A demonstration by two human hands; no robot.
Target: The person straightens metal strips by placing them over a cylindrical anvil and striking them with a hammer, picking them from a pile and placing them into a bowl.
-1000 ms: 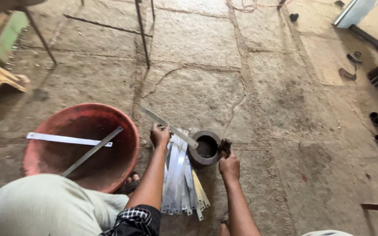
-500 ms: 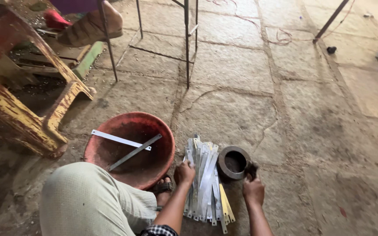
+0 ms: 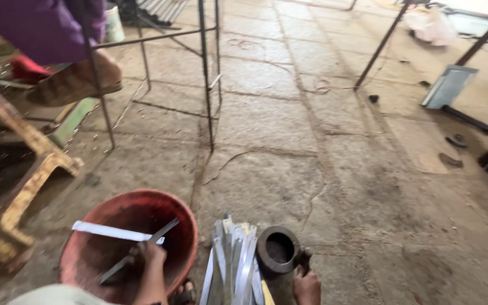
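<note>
Metal strips handled at the red basin.
Our left hand (image 3: 152, 255) grips a strip (image 3: 134, 255) inside the basin (image 3: 183, 226); our right hand (image 3: 307, 287) closes on a dark handle beside the ring (image 3: 278, 249), right of the strip bundle (image 3: 232, 260).

I am wearing pale grey-green trousers (image 3: 52, 295) and a sandal (image 3: 183, 293); my left hand (image 3: 152, 254) and right hand (image 3: 307, 287) are showing bare.
</note>
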